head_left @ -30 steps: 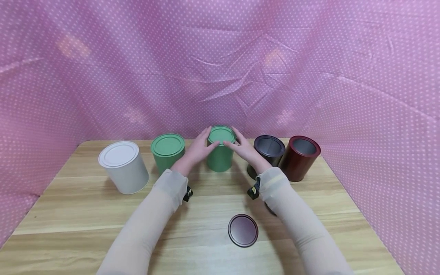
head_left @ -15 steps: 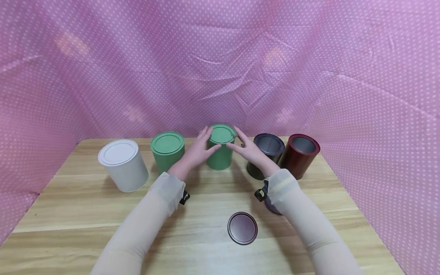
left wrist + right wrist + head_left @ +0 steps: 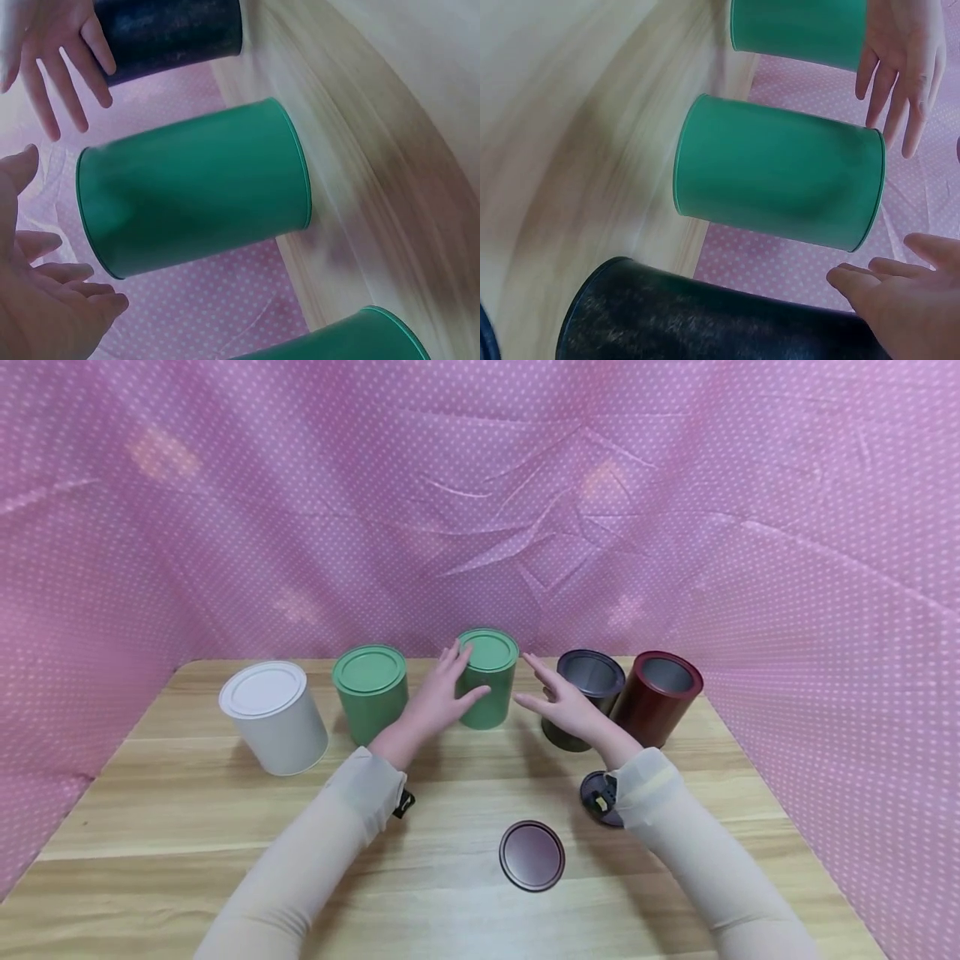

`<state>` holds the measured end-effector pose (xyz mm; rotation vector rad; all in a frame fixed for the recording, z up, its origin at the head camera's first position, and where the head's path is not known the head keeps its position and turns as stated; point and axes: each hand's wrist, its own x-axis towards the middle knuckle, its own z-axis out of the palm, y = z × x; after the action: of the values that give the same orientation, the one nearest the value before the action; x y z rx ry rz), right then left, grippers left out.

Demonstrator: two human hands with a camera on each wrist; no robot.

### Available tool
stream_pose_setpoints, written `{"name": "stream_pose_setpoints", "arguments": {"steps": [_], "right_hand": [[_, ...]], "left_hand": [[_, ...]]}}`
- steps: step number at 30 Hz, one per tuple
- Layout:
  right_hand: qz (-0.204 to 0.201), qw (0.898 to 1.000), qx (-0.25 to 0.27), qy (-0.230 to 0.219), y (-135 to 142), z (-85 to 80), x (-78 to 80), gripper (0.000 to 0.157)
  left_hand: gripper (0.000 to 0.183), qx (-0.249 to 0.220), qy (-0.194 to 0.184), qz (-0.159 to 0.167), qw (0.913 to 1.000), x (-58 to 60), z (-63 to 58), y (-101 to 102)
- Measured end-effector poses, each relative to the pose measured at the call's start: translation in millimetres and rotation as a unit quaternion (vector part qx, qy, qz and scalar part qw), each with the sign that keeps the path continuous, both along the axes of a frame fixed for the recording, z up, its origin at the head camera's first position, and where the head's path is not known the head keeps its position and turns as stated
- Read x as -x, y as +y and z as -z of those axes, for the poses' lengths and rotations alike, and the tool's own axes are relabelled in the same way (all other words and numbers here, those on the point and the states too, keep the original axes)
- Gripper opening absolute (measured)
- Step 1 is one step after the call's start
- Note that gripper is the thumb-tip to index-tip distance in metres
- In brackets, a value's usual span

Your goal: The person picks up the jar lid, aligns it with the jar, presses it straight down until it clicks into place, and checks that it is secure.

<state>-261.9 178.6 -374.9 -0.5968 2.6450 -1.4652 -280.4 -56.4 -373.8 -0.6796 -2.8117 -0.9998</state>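
Observation:
A green can [image 3: 497, 697] with its lid on stands upright at the back of the table. My left hand [image 3: 435, 700] is beside its left side with fingers spread and relaxed; in the left wrist view a gap shows between the fingers and the can. On the other side my right hand [image 3: 567, 706], palm turned inward and fingers extended, is apart from the can. Both hands hold nothing. Behind the right hand stands an open dark can [image 3: 588, 675], partly covered by that hand. A second lidded green can [image 3: 370, 681] is left of the left hand.
An open dark red can [image 3: 654, 702] stands at the right, a lidded white can [image 3: 281, 731] at the left. A maroon lid [image 3: 532, 857] lies near the front; a dark lid [image 3: 592, 786] lies partly under the right wrist's camera. Pink dotted cloth [image 3: 480, 527] hangs behind.
My right hand has moved right, away from the middle green can, uncovering more of the dark lid. The left hand's fingers have drawn slightly off the lid's edge. The cans have stayed put.

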Motion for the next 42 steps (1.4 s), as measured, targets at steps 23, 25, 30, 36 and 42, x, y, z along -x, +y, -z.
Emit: {"name": "stream_pose_setpoints", "arguments": {"steps": [23,25,30,36,42], "right_hand": [[-0.03,0.999,0.006,0.01,70,24.1,-65.2,0.063],[-0.032,0.999,-0.005,0.023,79,25.2,-72.1,0.059],[-0.019,0.998,-0.043,0.039,100,27.8,-86.3,0.053],[-0.013,0.996,-0.076,0.043,120,35.7,-99.7,0.055],[-0.017,0.99,-0.125,0.061,137,49.4,-107.2,0.065]], "left_hand": [[0.074,0.071,0.096,0.011,0.9928,-52.3,19.6,45],[0.074,0.08,0.095,0.019,0.992,-55.1,22.8,49],[0.072,0.089,0.08,0.043,0.9919,-61.7,30.1,60],[0.071,0.095,0.058,0.073,0.9911,-69.8,40.7,73],[0.067,0.109,0.045,0.108,0.9871,-74.2,55.9,87]]}}
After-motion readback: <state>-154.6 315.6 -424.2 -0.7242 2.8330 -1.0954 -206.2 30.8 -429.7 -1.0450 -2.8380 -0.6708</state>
